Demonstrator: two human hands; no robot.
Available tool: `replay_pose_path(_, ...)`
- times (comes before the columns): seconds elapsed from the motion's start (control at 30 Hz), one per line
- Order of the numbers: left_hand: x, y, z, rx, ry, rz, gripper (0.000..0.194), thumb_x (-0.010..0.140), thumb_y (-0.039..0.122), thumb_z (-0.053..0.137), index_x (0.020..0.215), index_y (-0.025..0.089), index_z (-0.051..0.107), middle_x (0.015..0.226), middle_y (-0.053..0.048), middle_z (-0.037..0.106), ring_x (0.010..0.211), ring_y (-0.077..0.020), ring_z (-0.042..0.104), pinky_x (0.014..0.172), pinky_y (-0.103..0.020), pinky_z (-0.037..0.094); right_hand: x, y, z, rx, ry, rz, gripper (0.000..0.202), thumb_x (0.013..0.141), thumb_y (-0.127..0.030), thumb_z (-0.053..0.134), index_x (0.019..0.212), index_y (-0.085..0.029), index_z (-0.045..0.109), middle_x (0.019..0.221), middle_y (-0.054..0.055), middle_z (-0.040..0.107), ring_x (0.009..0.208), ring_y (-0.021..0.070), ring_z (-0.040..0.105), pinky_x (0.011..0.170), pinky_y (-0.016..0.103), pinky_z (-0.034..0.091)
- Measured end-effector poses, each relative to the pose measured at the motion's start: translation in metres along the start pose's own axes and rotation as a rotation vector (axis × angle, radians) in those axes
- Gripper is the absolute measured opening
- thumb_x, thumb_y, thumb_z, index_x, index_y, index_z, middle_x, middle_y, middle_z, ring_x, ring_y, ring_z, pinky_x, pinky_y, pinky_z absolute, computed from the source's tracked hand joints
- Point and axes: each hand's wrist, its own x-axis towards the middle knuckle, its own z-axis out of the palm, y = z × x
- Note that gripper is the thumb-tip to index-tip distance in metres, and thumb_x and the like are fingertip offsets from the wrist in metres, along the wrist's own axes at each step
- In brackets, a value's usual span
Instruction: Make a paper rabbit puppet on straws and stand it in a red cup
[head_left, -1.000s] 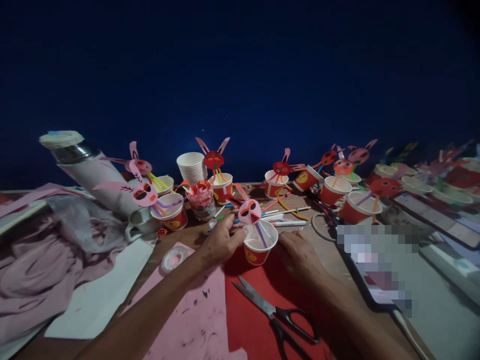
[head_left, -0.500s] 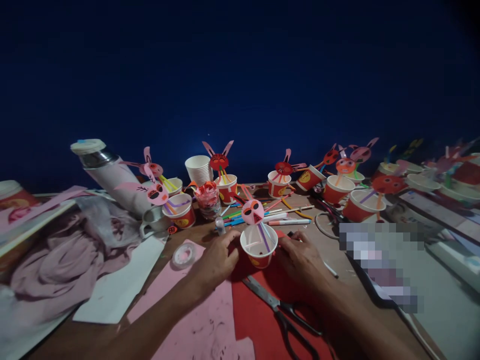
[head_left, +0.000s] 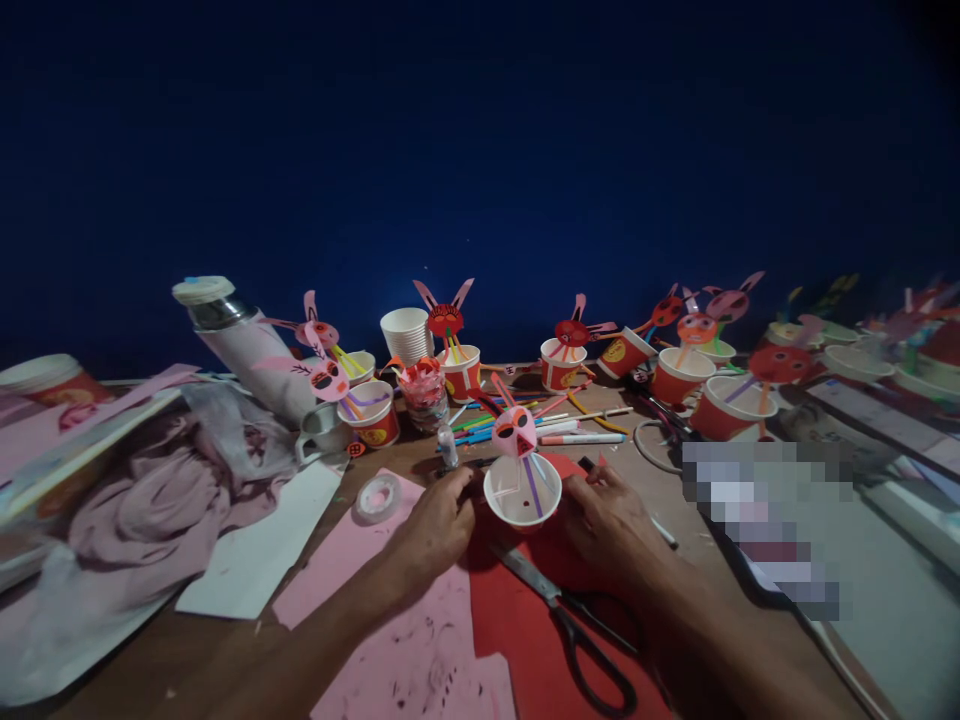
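Note:
A red and white paper cup [head_left: 517, 505] stands between my hands, tipped a little towards me so that its white inside shows. Above its rim is a pink paper rabbit-like head [head_left: 513, 433] with orange-rimmed dark eyes, on a purple strip. My left hand [head_left: 442, 515] has its curled fingers against the cup's left side. On the right side, my right hand [head_left: 606, 508] closes in the same way, its fingertips partly hidden. A marker [head_left: 664, 532] runs under or through the right hand; which, I cannot make out. Black-handled scissors [head_left: 555, 600] lie open on red paper [head_left: 517, 660].
Pink paper [head_left: 405, 640] and a tape roll [head_left: 378, 498] lie at left, beside a mauve cloth [head_left: 150, 500]. Several decorated cups [head_left: 564, 368] line the back, with a thermos [head_left: 247, 345] and stacked cups [head_left: 406, 335]. Markers [head_left: 581, 439] lie behind my hands; a phone [head_left: 765, 540] is at right.
The cup has tipped towards me, showing more of its inside and less of its red front. My hands stay at its sides. The whole view has shifted slightly.

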Motion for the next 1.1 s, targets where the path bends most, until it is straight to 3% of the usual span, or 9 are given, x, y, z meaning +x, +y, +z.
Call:
replay_pose_path(0.17,0.000,-0.004,-0.001,0.105,0.022,0.063,0.037,0.067,0.004,0.038,0.095,0.015,0.061,0.097,-0.007,0.063,0.096,-0.0202,0.054,0.087,-0.033,0.041,0.001,-0.006,-0.004,0.016,-0.147,0.104,0.013,0.077,-0.016,0.044,0.081,-0.015,0.056,0.069,0.006,0.064,0.063,0.0175,0.057,0.054,0.025,0.030)
replay_pose_path(0.37,-0.003,0.008,-0.003,0.245,-0.015,0.080,0.042,0.067,0.003,0.034,0.094,0.017,0.062,0.096,-0.006,0.060,0.089,-0.0179,0.055,0.082,-0.030,0.042,0.003,-0.012,-0.002,-0.030,-0.243,0.168,0.022,0.080,-0.018,0.042,0.098,-0.013,0.053,0.068,0.007,0.066,0.060,0.0196,0.059,0.050,0.025,0.026)
replay_pose_path(0.53,-0.009,0.018,-0.003,0.246,-0.035,0.044,0.032,0.072,0.010,0.040,0.092,0.018,0.063,0.098,-0.006,0.063,0.090,-0.0200,0.056,0.081,-0.030,0.043,0.003,-0.016,-0.002,-0.090,-0.262,0.172,0.019,0.081,-0.021,0.041,0.092,-0.013,0.056,0.067,0.009,0.066,0.060,0.0215,0.060,0.050,0.027,0.025)
replay_pose_path(0.73,-0.010,0.016,-0.004,0.133,-0.075,0.044,0.032,0.074,0.014,0.042,0.098,0.017,0.062,0.101,-0.006,0.066,0.093,-0.0221,0.058,0.079,-0.031,0.045,0.002,-0.012,-0.003,-0.129,-0.224,0.119,0.014,0.080,-0.019,0.044,0.085,-0.016,0.057,0.065,0.006,0.064,0.059,0.0177,0.058,0.051,0.025,0.023)
replay_pose_path(0.93,-0.011,0.022,-0.006,0.083,-0.086,0.062,0.039,0.072,0.011,0.041,0.106,0.016,0.060,0.105,-0.006,0.065,0.097,-0.0226,0.057,0.083,-0.032,0.045,-0.001,-0.006,-0.012,-0.135,-0.195,-0.027,0.018,0.081,-0.019,0.042,0.086,-0.018,0.059,0.058,0.002,0.059,0.051,0.0135,0.051,0.050,0.026,0.023)
replay_pose_path(1.1,-0.011,0.026,-0.010,0.086,-0.105,0.111,0.049,0.071,0.006,0.038,0.114,0.019,0.057,0.113,-0.004,0.062,0.105,-0.0215,0.054,0.089,-0.032,0.042,0.000,-0.005,-0.018,-0.183,-0.227,-0.045,0.025,0.076,-0.013,0.044,0.093,-0.020,0.060,0.054,0.001,0.058,0.046,0.0129,0.046,0.047,0.027,0.018)
